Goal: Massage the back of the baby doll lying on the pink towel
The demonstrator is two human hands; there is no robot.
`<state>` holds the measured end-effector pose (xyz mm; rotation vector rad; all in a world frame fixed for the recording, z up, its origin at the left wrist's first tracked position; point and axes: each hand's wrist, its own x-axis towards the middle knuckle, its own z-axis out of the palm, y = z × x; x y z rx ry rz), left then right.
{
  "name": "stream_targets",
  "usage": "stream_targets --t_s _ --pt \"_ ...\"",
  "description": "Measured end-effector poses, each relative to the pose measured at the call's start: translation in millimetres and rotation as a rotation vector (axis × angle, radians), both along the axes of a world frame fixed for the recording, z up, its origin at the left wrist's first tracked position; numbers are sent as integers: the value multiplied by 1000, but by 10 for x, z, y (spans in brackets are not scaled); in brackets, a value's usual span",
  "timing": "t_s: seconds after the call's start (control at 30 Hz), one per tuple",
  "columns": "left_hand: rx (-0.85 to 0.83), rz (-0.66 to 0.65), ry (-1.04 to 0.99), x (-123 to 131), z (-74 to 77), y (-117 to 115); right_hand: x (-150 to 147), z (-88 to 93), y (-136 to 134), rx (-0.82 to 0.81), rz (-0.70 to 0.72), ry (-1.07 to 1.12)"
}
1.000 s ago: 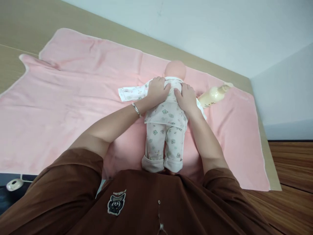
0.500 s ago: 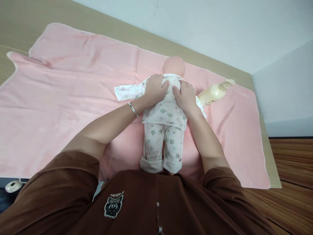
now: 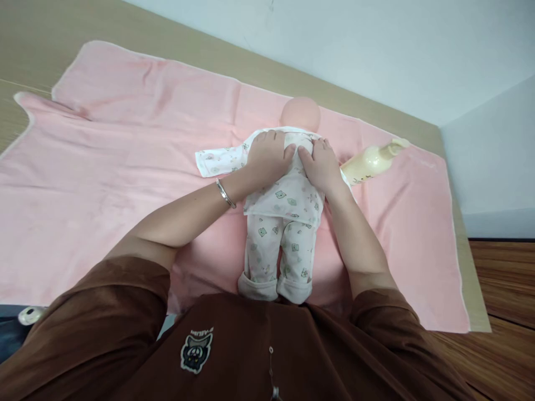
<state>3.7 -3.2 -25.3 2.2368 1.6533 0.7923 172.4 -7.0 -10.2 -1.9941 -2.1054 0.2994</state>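
Note:
A baby doll (image 3: 288, 203) in a white printed top and trousers with turned-up cuffs lies on a pink blanket (image 3: 137, 150). Its bald head (image 3: 300, 113) points away from me, and no face shows. My left hand (image 3: 270, 156) rests on the left side of its upper back, fingers laid over the cloth and thumb toward the middle. Opposite it, my right hand (image 3: 321, 165) lies on the right side in the same way, its thumb close to the left one. Both hands are open. The doll's left-hand sleeve (image 3: 219, 159) stretches out sideways; the other is partly behind my right wrist.
A cream pump bottle (image 3: 371, 161) lies on its side on the blanket, right of the doll. The table's wooden edge (image 3: 470, 278) shows beyond the blanket, with a pale wall (image 3: 376, 55) behind. Wooden flooring (image 3: 505, 289) is at the right.
My hands have shifted slightly to the right over the doll's upper back, with the thumbs now closer together. The top is pulled a little. The view has moved slightly.

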Motion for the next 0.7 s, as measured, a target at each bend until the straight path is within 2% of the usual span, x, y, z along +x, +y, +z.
stream_targets --t_s 0.17,0.27,0.37,0.5,0.6,0.7 --pt "44 -131 76 75 178 -307 -11 95 -15 10 52 -33" --pt "3 -171 36 63 209 -282 -72 140 -127 34 56 -92" --pt "-25 -165 0 7 154 -96 -136 158 -283 88 68 -160" --pt "-78 -115 -17 -64 19 155 -190 205 -436 63 216 -173" --pt "-59 -103 -31 -90 -81 244 -198 261 -410 -54 248 -126" --pt "32 -175 11 -105 -139 242 -154 275 -279 -53 190 -66"
